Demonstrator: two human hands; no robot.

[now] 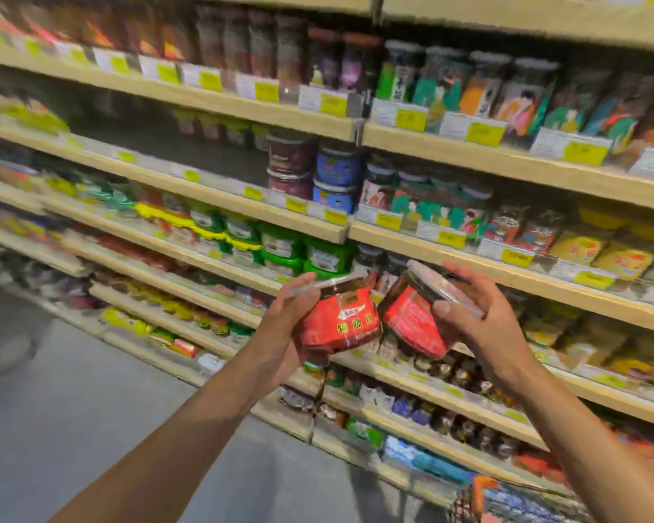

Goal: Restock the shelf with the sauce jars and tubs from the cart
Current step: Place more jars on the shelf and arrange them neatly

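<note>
I hold two sauce tubs with red labels and clear lids in front of the shelves. My left hand (286,318) grips the left red tub (338,318), which stands nearly upright. My right hand (476,315) grips the right red tub (418,315), tilted with its lid facing right. The two tubs almost touch. Behind and above them, a wooden shelf (204,190) has a wide bare stretch on its left, beside stacked dark red tubs (289,168) and blue tubs (335,179). The picture is motion-blurred.
Rows of wooden shelves run across the view, packed with green tubs (280,245), tall jars (480,84), yellow packs (601,254) and small dark jars (465,375). Yellow price tags line the shelf edges. Grey floor (53,409) lies at the lower left.
</note>
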